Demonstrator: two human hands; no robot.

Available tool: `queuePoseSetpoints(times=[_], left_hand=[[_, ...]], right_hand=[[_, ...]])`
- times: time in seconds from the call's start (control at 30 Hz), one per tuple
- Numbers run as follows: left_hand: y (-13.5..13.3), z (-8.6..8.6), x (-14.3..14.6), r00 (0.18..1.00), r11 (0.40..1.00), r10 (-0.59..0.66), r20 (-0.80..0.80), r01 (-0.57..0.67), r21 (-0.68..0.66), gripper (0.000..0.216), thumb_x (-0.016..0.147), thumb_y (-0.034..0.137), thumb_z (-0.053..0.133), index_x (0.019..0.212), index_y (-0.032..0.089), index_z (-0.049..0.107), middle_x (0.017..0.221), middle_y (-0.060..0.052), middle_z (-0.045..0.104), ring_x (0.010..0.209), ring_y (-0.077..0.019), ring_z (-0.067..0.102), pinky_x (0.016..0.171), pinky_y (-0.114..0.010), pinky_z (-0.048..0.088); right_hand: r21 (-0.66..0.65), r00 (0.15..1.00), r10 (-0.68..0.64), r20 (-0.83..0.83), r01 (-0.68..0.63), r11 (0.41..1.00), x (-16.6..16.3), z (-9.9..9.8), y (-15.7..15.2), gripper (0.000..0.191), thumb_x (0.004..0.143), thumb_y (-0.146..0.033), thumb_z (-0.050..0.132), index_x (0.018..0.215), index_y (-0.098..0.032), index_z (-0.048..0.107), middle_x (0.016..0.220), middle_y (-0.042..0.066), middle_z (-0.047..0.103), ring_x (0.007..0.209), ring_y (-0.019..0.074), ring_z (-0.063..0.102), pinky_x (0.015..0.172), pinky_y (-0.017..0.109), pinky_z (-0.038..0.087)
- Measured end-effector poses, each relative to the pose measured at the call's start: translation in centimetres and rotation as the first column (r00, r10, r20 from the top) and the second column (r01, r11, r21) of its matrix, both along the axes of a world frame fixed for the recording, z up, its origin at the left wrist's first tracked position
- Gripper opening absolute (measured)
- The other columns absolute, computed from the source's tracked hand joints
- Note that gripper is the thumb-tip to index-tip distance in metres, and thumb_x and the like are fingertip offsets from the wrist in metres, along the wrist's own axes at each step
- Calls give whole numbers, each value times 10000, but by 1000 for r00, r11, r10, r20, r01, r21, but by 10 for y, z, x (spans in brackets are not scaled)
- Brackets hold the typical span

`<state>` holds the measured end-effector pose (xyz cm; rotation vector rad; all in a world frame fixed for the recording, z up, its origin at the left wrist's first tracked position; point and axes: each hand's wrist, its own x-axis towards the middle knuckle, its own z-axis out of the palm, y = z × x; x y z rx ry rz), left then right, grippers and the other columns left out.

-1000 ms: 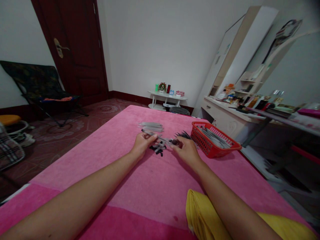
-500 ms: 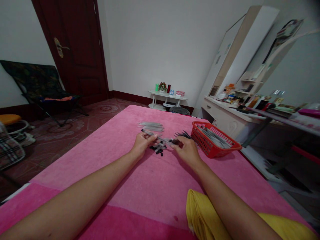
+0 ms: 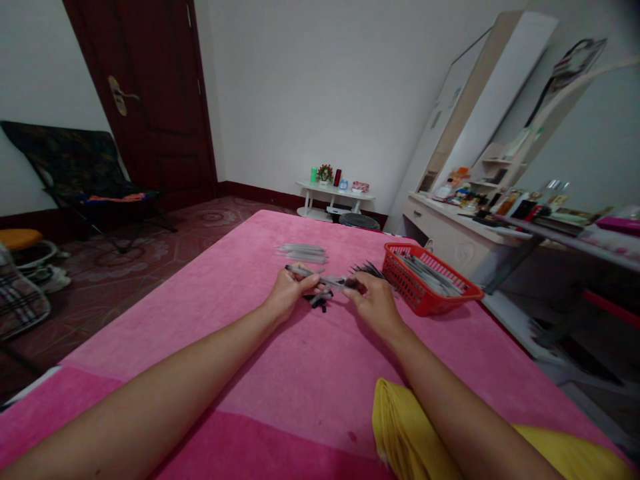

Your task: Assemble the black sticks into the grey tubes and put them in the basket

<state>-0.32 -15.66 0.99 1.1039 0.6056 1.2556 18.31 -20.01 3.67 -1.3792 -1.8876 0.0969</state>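
My left hand (image 3: 293,290) is closed around a slim grey pen (image 3: 325,280) with a dark end, held aslant over the table. The fingers of my right hand (image 3: 373,297) pinch a small dark pen part (image 3: 352,284) by the pen's right end; whether the two touch I cannot tell. Partly hidden below my left fingers lies a heap of black pen caps (image 3: 318,302). Beyond my hands is a row of clear-grey pen barrels (image 3: 303,253). Thin dark refills (image 3: 369,268) fan out behind my right hand.
A red plastic basket (image 3: 425,303) filled with grey pen pieces stands right of my right hand. Pink cloth (image 3: 200,313) covers the table. Yellow fabric (image 3: 407,427) lies under my right forearm. Farther off are a low white stand (image 3: 335,191) and a dressing table (image 3: 450,230).
My left hand has shifted slightly down, and the pen in it lies flatter, closer to my right fingers. The right hand stays almost where it was.
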Motion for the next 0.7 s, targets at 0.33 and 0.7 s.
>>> queuePoseSetpoints(times=[0.33, 0.7], left_hand=[[-1, -6, -2, 999, 998, -35, 19, 35, 49, 366, 635, 337, 797, 738, 158, 494, 631, -35, 687, 570, -184, 669, 527, -274, 521], [-2, -1, 0, 989, 977, -82, -126, 105, 186, 361, 657, 385, 768, 735, 150, 505, 627, -39, 670, 498, -127, 588, 498, -239, 451]], right_hand=[[-279, 934, 73, -350, -179, 943, 2, 4, 5, 70, 629, -223, 605, 647, -155, 604, 561, -20, 545, 526, 112, 470, 510, 227, 347], [-588, 817, 52, -574, -456, 668, -1, 22, -7, 224, 588, -325, 694, 604, -149, 556, 502, -24, 505, 444, 79, 415, 467, 219, 327]])
